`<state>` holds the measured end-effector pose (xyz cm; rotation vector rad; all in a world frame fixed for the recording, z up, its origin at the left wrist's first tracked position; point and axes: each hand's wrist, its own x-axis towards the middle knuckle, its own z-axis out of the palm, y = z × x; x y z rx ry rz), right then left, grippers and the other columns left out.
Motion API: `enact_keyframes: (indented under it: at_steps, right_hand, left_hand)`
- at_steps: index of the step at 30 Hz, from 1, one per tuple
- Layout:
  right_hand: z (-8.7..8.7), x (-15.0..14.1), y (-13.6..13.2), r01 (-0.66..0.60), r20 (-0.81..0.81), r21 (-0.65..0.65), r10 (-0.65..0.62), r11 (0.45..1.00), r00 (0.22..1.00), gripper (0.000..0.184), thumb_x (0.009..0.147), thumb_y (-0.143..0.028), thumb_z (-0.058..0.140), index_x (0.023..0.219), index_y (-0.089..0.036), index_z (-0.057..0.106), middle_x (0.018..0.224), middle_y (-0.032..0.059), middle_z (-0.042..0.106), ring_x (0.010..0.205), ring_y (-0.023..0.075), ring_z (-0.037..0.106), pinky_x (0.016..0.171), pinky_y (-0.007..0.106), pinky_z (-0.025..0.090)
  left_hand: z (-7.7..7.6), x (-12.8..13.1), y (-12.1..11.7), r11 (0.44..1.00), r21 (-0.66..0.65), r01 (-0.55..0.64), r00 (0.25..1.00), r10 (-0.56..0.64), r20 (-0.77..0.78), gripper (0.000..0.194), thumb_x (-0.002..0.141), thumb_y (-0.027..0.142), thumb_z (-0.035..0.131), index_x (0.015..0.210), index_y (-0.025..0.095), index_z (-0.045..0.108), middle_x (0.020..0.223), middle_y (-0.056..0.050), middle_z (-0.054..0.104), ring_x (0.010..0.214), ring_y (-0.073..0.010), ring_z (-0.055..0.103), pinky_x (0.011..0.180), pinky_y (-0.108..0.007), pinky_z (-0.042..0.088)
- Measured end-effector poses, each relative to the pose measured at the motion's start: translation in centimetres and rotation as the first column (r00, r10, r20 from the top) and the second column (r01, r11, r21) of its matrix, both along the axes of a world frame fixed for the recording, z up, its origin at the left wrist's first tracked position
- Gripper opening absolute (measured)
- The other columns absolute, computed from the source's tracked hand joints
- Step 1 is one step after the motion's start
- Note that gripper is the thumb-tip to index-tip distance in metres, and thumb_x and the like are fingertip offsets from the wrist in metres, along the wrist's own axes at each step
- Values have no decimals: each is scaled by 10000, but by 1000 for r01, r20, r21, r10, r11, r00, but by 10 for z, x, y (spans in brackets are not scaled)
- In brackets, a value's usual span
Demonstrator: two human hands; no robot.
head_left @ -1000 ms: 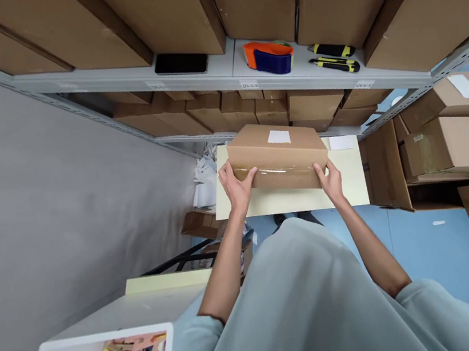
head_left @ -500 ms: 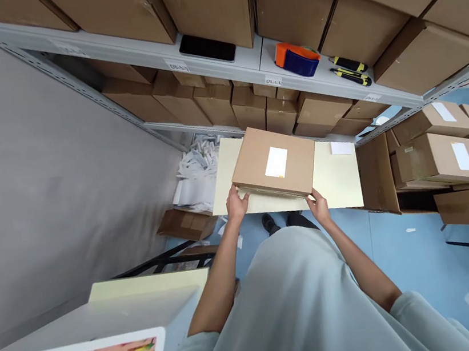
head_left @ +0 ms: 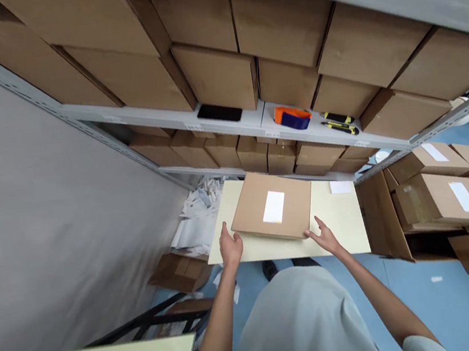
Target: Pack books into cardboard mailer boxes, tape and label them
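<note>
A flat brown cardboard box (head_left: 290, 202) with a white label (head_left: 274, 207) lies slightly askew on the pale yellow board (head_left: 340, 225) before me. My left hand (head_left: 230, 246) is at the box's near left corner, fingers stretched out and thumb apart. At the near right corner is my right hand (head_left: 322, 236), its fingers spread and the thumb by the box edge. Neither hand is wrapped round the box. A small white pad of paper (head_left: 340, 187) rests on the board's far right part.
Shelves (head_left: 158, 122) packed with cardboard boxes rise ahead, holding a black phone (head_left: 220, 113), an orange and blue tape roll (head_left: 292, 117) and yellow-black cutters (head_left: 340, 122). Labelled boxes (head_left: 445, 199) are stacked at right. Paper scraps (head_left: 199, 214) lie left, beside a grey wall (head_left: 49, 211).
Both hands have loosened from the box's near corners and their fingers have spread. The near edge of the box has come down toward the board. My view has tilted upward, showing more shelf.
</note>
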<state>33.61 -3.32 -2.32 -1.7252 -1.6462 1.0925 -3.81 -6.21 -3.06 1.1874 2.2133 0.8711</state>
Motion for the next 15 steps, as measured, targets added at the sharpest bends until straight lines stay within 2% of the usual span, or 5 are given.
enact_keyframes:
  at_steps: [4,7,10,12,15]
  right_hand:
    - [70,16,113,-139,170,289,92,947,981,1044,862,-892,594,1559,-116,550,1637,278,517,1560,431,470,1268,646,411]
    - [150,0,210,-294,296,498,159,816,942,884,997,-749,539,1613,-119,472,1670,260,477,1584,409,420,1276,631,385]
    - [214,-35,288,-444,430,580,207,683,879,692,1073,-556,514,1604,-115,460,1591,256,542,1477,391,506,1234,589,417]
    - [235,-62,325,-529,541,537,212,657,814,563,1084,-405,497,1547,-83,499,1524,270,580,1389,400,549,1169,577,450]
    - [235,-95,359,-589,699,364,206,721,685,435,1027,-204,529,1398,20,564,1389,320,633,1296,395,582,1129,540,448]
  left_hand:
    - [59,16,59,988,123,-88,996,89,-5,722,926,193,507,1632,55,451,1627,-263,542,1571,-382,481,1323,-539,396]
    - [117,50,115,962,271,7,999,5,-43,686,963,210,496,1642,115,458,1662,-203,527,1596,-340,451,1353,-543,348]
    - [163,90,163,921,368,124,990,-87,-115,631,1012,237,479,1638,157,468,1670,-165,529,1586,-311,463,1348,-547,357]
    - [181,115,183,893,408,188,978,-134,-157,576,1041,259,473,1612,190,502,1666,-138,539,1587,-306,458,1337,-558,372]
    - [188,145,191,866,445,229,969,-158,-191,517,1060,271,483,1569,208,548,1646,-129,563,1578,-307,466,1331,-567,377]
